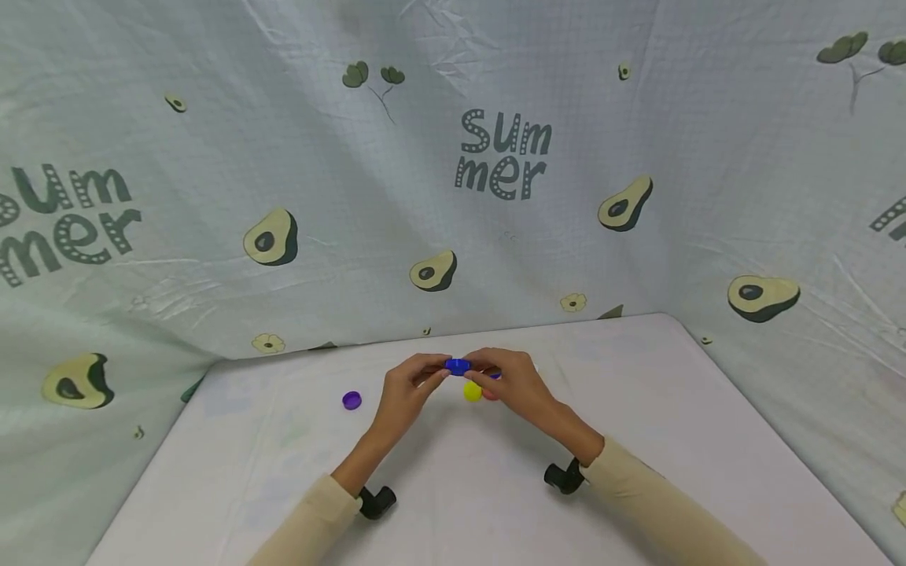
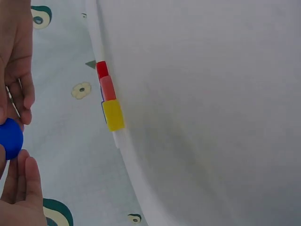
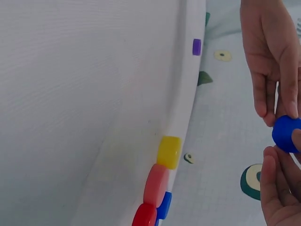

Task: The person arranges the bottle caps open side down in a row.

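Observation:
Both hands hold a small round blue piece (image 1: 458, 367) between them, raised above the far part of the white table. My left hand (image 1: 405, 393) pinches its left side with thumb and fingers. The right hand (image 1: 515, 385) pinches the right side. In the left wrist view the smooth round face of the blue piece (image 2: 10, 139) shows between the fingertips. The right wrist view also shows the blue piece (image 3: 286, 133), partly covered by a thumb. Fingers hide its edges.
A purple round cap-like piece (image 1: 351, 401) lies left of the hands. Yellow (image 3: 169, 152), pink (image 3: 155, 185), red (image 3: 145, 215) and blue (image 3: 164, 205) pieces sit close together on the table, partly behind the right hand in the head view. A printed curtain (image 1: 340, 173) hangs behind the table.

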Demonstrator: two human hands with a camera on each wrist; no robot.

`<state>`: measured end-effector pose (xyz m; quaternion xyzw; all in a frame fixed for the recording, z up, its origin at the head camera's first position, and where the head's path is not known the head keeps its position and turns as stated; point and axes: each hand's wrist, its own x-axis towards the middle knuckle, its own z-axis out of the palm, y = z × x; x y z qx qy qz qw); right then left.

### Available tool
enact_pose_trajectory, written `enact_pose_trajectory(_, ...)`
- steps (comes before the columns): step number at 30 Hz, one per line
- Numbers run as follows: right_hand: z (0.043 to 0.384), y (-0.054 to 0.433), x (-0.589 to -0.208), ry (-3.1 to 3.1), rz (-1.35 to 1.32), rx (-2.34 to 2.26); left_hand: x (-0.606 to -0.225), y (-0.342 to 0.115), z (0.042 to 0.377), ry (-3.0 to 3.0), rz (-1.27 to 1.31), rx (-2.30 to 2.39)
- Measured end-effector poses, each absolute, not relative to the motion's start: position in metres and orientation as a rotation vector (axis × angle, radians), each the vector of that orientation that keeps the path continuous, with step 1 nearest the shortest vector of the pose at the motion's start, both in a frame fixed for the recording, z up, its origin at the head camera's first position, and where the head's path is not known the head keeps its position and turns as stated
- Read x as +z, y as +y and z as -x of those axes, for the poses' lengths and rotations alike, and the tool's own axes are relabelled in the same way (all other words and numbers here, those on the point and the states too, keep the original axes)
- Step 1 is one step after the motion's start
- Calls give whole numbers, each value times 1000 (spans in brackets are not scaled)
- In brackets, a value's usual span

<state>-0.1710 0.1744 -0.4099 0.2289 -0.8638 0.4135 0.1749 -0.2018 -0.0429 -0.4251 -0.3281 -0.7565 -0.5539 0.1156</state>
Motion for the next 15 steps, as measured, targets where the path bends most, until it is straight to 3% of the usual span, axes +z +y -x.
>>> enact_pose_trajectory(15,162,200,-413,-2451,-692,1142,-424,-16,198,-2207,1025,-1702)
